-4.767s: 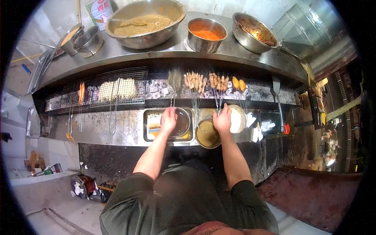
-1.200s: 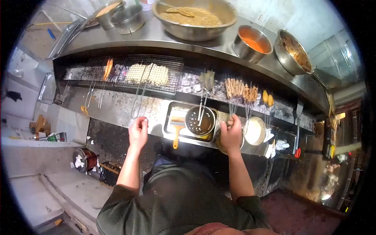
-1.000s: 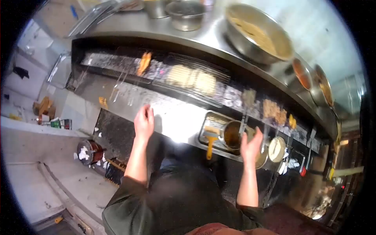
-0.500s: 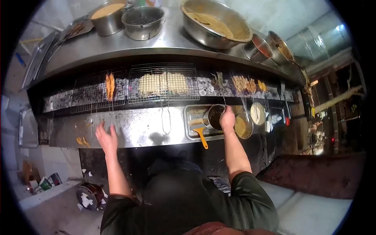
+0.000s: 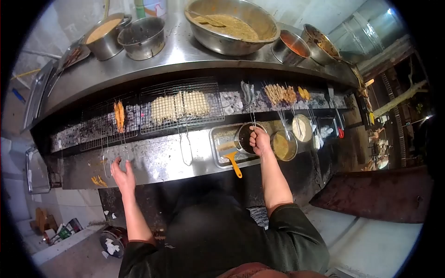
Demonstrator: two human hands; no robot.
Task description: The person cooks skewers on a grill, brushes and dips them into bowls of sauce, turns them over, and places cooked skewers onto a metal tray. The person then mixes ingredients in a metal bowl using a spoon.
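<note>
Grey, ribbon-like strips [image 5: 248, 94] top thin skewers [image 5: 253, 119] in the right hand [image 5: 260, 140].

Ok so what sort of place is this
Probably a barbecue stall or grill kitchen: the right hand grips skewers that reach over charcoal, a wire rack to their left holds more food, and a big metal bowl stands on the counter behind.

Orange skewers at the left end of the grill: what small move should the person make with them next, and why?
Probably close the left hand on the handles of the orange skewers: it is open, fingers spread near those handles, while the right hand appears closed on the grey skewers.
</note>
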